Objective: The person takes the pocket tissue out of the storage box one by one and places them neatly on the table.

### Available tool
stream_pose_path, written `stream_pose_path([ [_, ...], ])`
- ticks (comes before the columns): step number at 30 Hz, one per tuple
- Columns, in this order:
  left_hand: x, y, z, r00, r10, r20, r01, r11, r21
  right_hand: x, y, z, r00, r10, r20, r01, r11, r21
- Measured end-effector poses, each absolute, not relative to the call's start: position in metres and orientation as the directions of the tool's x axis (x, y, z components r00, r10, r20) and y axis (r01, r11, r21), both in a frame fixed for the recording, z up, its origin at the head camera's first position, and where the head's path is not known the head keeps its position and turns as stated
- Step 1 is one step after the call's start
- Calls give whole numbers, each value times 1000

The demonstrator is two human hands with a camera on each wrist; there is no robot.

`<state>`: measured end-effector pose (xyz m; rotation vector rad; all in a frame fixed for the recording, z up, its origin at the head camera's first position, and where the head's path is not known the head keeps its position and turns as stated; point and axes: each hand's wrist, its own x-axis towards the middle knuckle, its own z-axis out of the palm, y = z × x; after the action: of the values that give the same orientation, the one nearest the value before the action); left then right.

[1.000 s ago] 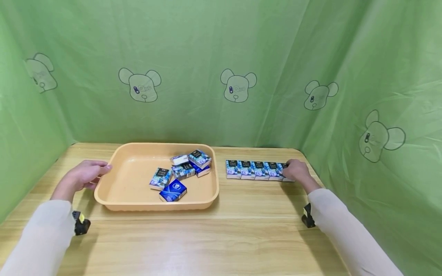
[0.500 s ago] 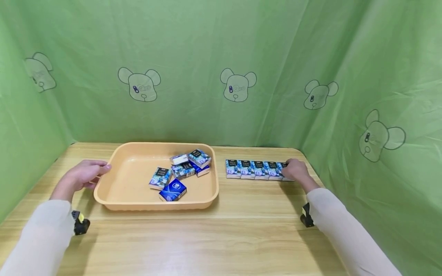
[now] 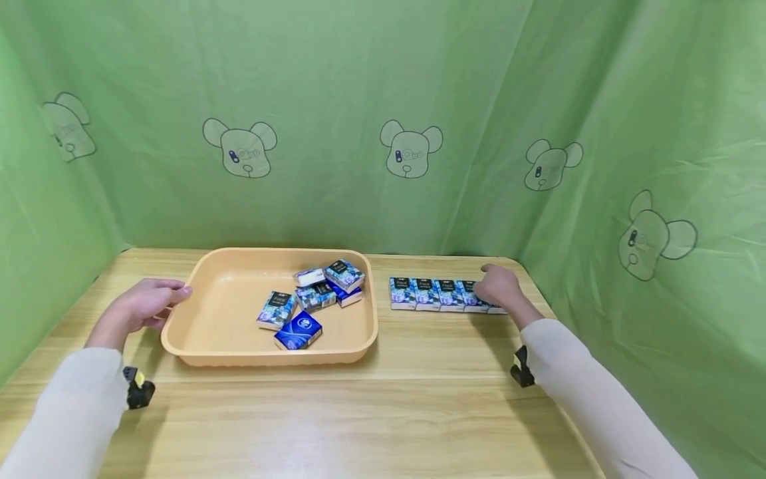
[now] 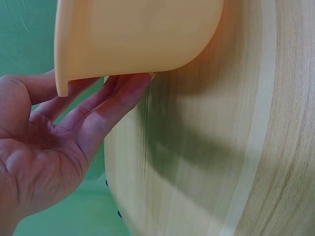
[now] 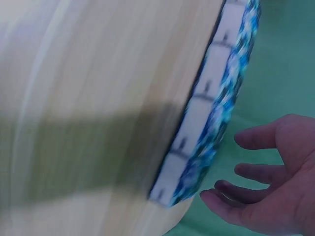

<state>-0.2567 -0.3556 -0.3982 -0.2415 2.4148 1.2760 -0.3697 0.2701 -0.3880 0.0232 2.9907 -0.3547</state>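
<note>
My left hand [image 3: 146, 303] holds the left side of a peach plastic tray [image 3: 218, 319]. Its thumb lies over the rim, and in the left wrist view its fingers [image 4: 115, 105] press against the outer wall. Inside the tray lie several pocket tissue packs, floral ones such as a tilted pack [image 3: 277, 310] and a plain blue one [image 3: 298, 330]. To the right, a straight row of floral tissue packs [image 3: 425, 295] lies flat, side by side. My right hand [image 3: 501, 289] hovers over the row's right end. In the right wrist view its fingers [image 5: 258, 141] are spread and apart from the packs.
A wooden table [image 3: 383, 419] carries the tray and the row. Green curtain [image 3: 335, 66] with bear-head prints encloses the back and both sides, close behind the table's far edge. Each wrist wears a small black camera, like the one [image 3: 522, 368] on the right.
My right hand has let go of the rightmost tissue pack and moved up and slightly left above the row. The left hand and tray stay where they were.
</note>
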Motion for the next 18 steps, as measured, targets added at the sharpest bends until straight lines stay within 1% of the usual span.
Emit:
stream_pose_path([
  [5, -257, -356, -400, -909, 36, -414, -324, 565, 759, -368, 243, -382, -992, -58, -112, -29, 968, -249],
  [11, -257, -356, -400, -908, 33, -417, -328, 562, 760, -365, 209, -373, -987, -91, -130, -44, 943, -330],
  [18, -256, -356, -399, -911, 37, -411, -320, 566, 760, -355, 173, -364, -985, -137, -102, -93, 932, -350],
])
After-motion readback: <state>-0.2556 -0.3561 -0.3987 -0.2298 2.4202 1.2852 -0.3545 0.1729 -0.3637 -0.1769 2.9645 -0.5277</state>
